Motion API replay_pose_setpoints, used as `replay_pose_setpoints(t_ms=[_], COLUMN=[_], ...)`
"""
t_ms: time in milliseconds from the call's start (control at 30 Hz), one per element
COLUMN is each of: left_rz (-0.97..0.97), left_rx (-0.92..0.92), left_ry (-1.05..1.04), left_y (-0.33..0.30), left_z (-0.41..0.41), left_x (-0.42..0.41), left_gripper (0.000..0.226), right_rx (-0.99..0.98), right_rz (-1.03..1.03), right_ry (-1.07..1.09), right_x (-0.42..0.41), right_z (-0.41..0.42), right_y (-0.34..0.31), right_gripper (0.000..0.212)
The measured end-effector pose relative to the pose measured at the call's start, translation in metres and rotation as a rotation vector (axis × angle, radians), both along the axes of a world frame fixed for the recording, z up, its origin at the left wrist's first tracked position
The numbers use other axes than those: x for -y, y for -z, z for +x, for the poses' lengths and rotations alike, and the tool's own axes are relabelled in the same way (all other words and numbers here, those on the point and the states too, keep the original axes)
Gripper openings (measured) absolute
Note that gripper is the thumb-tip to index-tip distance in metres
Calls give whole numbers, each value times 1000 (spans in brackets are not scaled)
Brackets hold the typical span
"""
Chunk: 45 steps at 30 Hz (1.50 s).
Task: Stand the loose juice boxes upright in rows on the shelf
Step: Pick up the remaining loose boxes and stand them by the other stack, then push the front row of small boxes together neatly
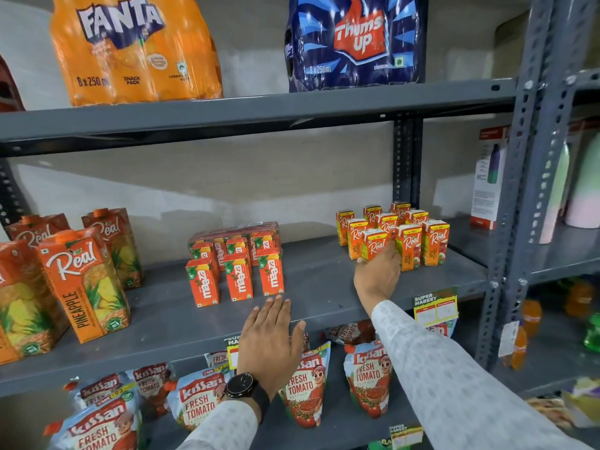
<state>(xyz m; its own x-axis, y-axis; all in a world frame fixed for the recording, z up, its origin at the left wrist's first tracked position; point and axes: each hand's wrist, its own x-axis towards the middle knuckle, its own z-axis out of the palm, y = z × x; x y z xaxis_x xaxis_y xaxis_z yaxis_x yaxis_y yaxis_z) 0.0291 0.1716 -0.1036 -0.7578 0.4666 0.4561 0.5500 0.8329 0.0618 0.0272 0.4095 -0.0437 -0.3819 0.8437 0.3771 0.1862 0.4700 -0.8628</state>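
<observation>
Several small orange Real apple juice boxes (407,235) stand upright in rows at the right of the grey middle shelf (324,287). My right hand (378,274) reaches to the front-left box of that group (373,243) and its fingers grip the box's lower part. Several small Maaza boxes (238,276) stand upright in rows at the shelf's middle, with a shrink-wrapped pack (240,233) behind them. My left hand (271,341) hovers flat over the shelf's front edge, just before the Maaza boxes, fingers apart and holding nothing. A watch sits on that wrist.
Large Real pineapple cartons (82,280) stand at the shelf's left. Fanta (136,50) and Thums Up (357,40) packs sit on the shelf above. Kissan ketchup pouches (305,384) fill the shelf below. Grey uprights (519,190) bound the right side, with bottles beyond.
</observation>
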Motion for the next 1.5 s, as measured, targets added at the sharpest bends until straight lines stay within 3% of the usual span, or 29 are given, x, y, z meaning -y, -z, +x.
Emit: replay_pose_setpoints(t_ms=[100,300,533,700,867,1000,1067,1200,1500], left_rz=[-7,31,104,205,567,653,723,822,830], left_rx=[2,-2,46,202,540,685,703,725,686], left_ry=[1,11,-30,137,223,336,343,322,316], left_y=[1,-2,-41,-65,-75,-78,-77,-72,-73], left_z=[1,3,30,18,-17,-33,-36,-36,-25], left_x=[1,0,-41,-115,-175,-202,-211,-224,-244], left_gripper=[75,71,45,55,87,75,63,59,56], right_rx=[-83,-228,-206,-92,42,-29,-50,-72,-123], right_rz=[8,137,265,214,-22,-173,-183,-183,-154], right_ry=[-38,-186,-187,-263,-425,-578,-615,-682,-775], right_x=[6,-1,-101,-167,-212,-233,-239,-243,-232], right_z=[19,79,108,91,66,51,47,43,43], right_y=[4,35,13,-2,-5,0,2,3,3], right_gripper=[85,56,40,61,88,72,60,44,39])
